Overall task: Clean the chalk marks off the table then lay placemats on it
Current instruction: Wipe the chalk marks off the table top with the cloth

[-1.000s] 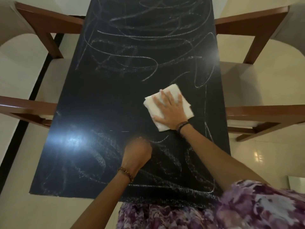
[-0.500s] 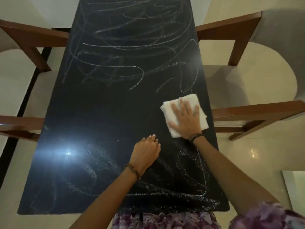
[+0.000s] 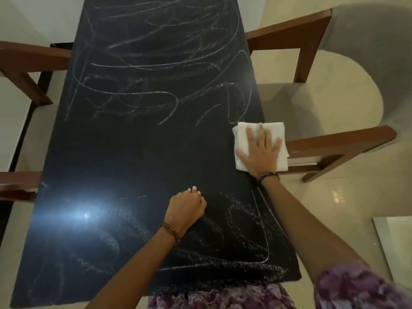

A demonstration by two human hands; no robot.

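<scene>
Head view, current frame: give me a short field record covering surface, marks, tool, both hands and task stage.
surface: black table, wooden chairs on both sides
marks: chalk scribbles across the far half, more near the front edge; the middle band looks mostly clean
tool: folded white cloth at the table's right edge
right hand: flat, fingers spread, pressing on the cloth
left hand: loosely curled, resting on the table, holding nothing visible
task stage: wiping under way; no placemats in view

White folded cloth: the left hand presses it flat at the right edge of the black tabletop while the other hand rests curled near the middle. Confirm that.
Wrong hand. In the head view the right hand presses the white folded cloth flat at the right edge of the black tabletop; the left hand is the one resting curled near the middle.
</scene>
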